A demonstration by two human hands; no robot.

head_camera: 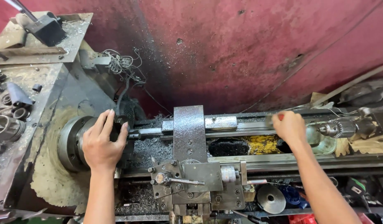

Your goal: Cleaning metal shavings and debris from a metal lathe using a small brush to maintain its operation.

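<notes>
Red wall [249,49]; left hand [101,143] grips lathe chuck [71,143].

The left hand [101,143] hides the chuck [71,143] face — the right hand's [289,126] red-tipped object is blurred.

No packages, signs or screens show. The one label-like thing is a small white patch with a green edge on a dark tool [356,188] low at the right, under the lathe bed; it is too small to make out further. A red object [302,218] sits at the bottom edge nearby, but whether it is a package cannot be told.
</notes>
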